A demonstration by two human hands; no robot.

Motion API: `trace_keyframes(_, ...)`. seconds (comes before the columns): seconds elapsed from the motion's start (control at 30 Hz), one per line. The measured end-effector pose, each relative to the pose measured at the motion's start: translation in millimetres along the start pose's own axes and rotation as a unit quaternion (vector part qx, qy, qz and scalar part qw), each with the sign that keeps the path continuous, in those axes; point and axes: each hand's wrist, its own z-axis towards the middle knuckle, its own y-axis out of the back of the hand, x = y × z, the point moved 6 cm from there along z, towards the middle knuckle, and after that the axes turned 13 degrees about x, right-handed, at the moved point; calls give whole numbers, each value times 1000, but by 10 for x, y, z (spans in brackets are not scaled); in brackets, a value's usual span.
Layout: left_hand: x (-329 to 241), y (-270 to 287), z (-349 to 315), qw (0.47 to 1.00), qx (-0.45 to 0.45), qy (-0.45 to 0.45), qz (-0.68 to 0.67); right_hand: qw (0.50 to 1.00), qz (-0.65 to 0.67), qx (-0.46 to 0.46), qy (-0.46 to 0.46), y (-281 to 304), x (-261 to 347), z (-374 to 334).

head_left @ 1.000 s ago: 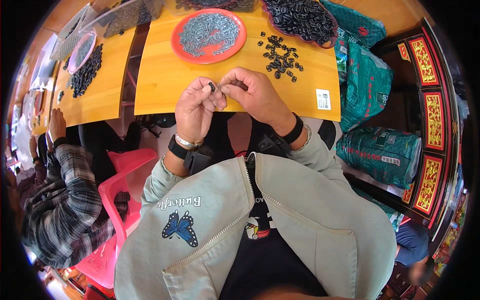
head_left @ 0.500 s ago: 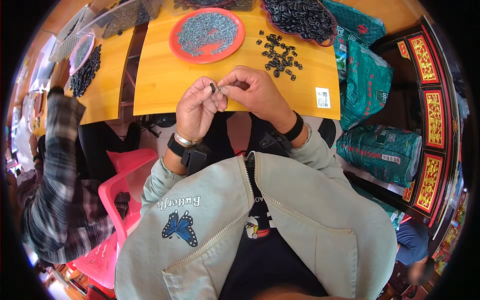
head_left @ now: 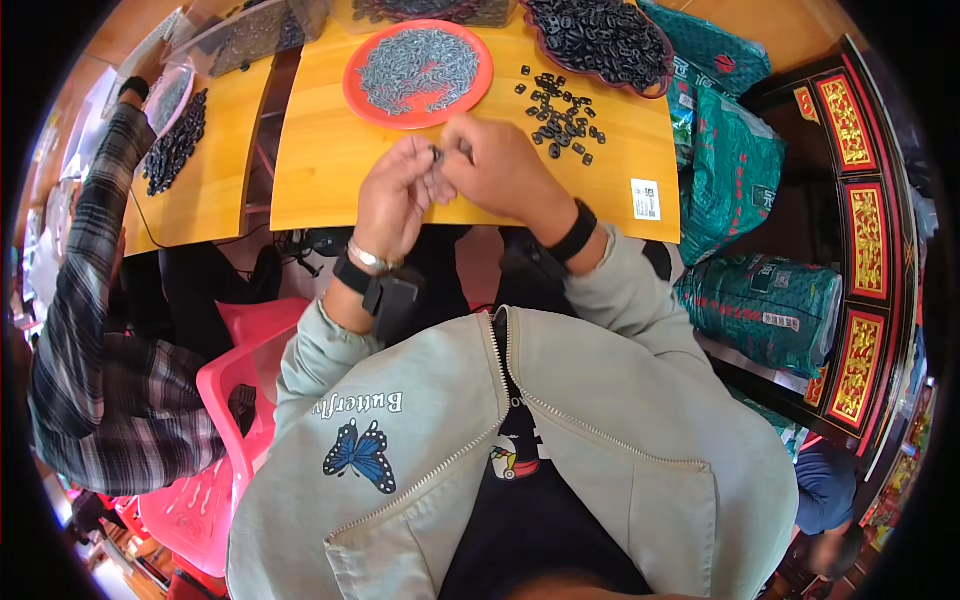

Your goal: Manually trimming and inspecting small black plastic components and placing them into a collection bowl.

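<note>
Over the near edge of the table, my left hand pinches a small black plastic piece between thumb and fingers. My right hand is right beside it, fingers curled closed near the piece; whatever they hold is hidden and slightly blurred. Just beyond my hands is a round red plate with many small silver screws on it. To the right of the plate, loose black plastic pieces lie scattered on the yellow wooden table.
A dark-rimmed tray heaped with black pieces stands at the far right, and clear bins at the far left. Green bags lie right of the table. On the left, a person in a plaid sleeve sits by a pink chair.
My right hand has shifted slightly and turned, its fingers curling in closer to the black piece. The left hand has moved a little up. The neighbour's arm has reached farther forward.
</note>
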Motion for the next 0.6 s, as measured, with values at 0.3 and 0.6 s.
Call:
trace_keyframes(0.3,-511,421,982,994,-11,30,103,974,-214,56,54,362,-295,1140)
trace_keyframes(0.6,-651,721,1036,962,-143,104,209,987,-153,36,-37,560,-541,1271)
